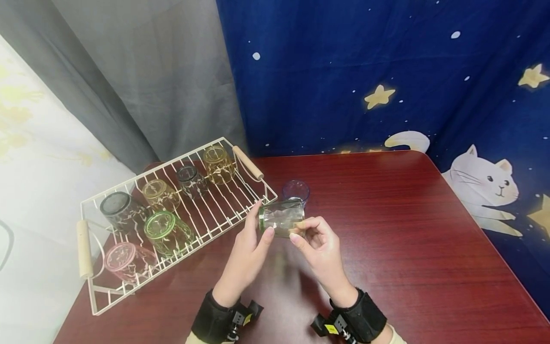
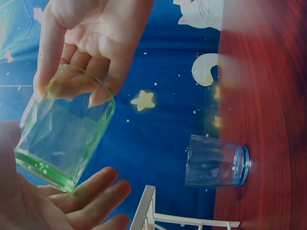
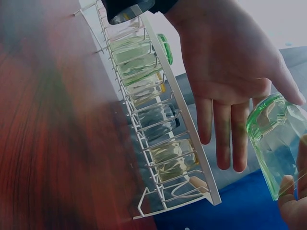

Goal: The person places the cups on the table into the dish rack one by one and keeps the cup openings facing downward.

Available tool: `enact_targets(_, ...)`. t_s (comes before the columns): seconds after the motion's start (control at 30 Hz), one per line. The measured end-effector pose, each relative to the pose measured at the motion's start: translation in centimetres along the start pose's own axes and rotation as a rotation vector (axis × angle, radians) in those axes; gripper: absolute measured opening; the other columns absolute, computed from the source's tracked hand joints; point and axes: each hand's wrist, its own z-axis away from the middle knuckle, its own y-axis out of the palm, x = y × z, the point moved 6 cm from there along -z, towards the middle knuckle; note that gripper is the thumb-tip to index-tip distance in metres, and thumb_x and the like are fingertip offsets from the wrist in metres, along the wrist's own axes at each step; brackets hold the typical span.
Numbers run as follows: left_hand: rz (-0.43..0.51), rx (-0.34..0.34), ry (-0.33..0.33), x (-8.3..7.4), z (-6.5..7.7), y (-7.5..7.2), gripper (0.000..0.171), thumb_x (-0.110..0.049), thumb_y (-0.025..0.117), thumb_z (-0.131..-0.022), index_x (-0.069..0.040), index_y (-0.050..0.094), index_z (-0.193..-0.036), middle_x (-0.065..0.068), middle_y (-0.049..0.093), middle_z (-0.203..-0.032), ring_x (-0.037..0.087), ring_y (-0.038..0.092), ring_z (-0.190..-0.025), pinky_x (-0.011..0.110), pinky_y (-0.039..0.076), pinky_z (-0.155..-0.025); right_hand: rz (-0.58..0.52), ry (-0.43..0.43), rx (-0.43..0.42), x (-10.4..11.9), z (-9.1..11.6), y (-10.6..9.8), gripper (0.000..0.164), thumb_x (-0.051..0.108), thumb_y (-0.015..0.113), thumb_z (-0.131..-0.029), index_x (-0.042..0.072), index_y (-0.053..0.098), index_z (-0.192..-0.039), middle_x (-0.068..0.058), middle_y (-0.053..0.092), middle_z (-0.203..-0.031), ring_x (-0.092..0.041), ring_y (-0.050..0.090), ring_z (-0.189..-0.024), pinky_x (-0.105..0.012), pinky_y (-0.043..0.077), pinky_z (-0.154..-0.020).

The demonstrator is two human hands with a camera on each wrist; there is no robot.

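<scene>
Between both hands a clear glass tumbler with a green base lies on its side in the air, over the table. My left hand holds it at the base, thumb in front and index finger behind. In the right wrist view that hand's other fingers extend straight, off the glass. My right hand pinches the rim, thumb outside and fingertips reaching the opening, as the left wrist view shows. A blue-tinted glass stands just beyond, on the table.
At the left, a white wire rack with wooden handles holds several upside-down glasses, among them a green one, a pink one and an amber one. Curtains hang behind the red-brown table.
</scene>
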Motion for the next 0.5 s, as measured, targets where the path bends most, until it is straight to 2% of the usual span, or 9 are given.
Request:
enact_targets(0.07,0.012,-0.007,0.009,-0.02,0.05,0.09,0.062,-0.032,0.049,-0.101,-0.016,0.021,-0.154,0.013,0.058,-0.139,0.024,0.055,-0.129,0.049,0.047,-0.106,-0.002,0.014,0.002,-0.03,0.04,0.02,0.018,-0.001,0.069,-0.086,0.007,0.061,-0.099,0.007,0.066,-0.095,-0.005,0.064,-0.088,-0.014,0.054,-0.078)
enact_targets(0.17,0.037,-0.028,0.020,-0.02,0.11,0.12,0.061,-0.030,0.049,-0.101,-0.014,0.023,-0.154,0.013,0.056,-0.141,0.025,0.054,-0.131,0.049,0.046,-0.107,0.003,0.045,0.006,-0.12,0.10,0.08,0.020,-0.008,0.067,-0.083,0.006,0.060,-0.097,0.008,0.066,-0.093,-0.004,0.063,-0.086,-0.014,0.054,-0.077)
enact_targets(0.27,0.069,-0.044,0.023,-0.03,0.20,0.06,0.060,-0.027,0.050,-0.101,-0.013,0.025,-0.153,0.013,0.054,-0.143,0.024,0.053,-0.132,0.047,0.045,-0.108,0.012,0.072,0.017,-0.17,0.16,0.20,0.020,-0.015,0.064,-0.081,-0.002,0.057,-0.094,0.009,0.066,-0.091,-0.001,0.063,-0.084,-0.014,0.055,-0.075)
enact_targets(0.4,0.104,-0.055,0.012,-0.01,0.30,0.04,0.058,-0.024,0.051,-0.100,-0.013,0.027,-0.152,0.012,0.052,-0.145,0.022,0.051,-0.134,0.046,0.044,-0.109,0.024,0.089,0.024,-0.17,0.20,0.26,0.017,-0.017,0.063,-0.081,-0.013,0.051,-0.093,0.010,0.066,-0.090,-0.001,0.063,-0.083,-0.014,0.055,-0.074)
enact_targets(0.5,0.116,-0.062,0.014,0.09,0.30,0.10,0.057,-0.023,0.051,-0.100,-0.012,0.028,-0.152,0.011,0.052,-0.145,0.021,0.051,-0.134,0.045,0.044,-0.109,0.024,0.092,0.027,-0.16,0.20,0.25,0.017,-0.016,0.063,-0.081,-0.009,0.053,-0.093,0.010,0.066,-0.090,-0.001,0.063,-0.083,-0.015,0.055,-0.074)
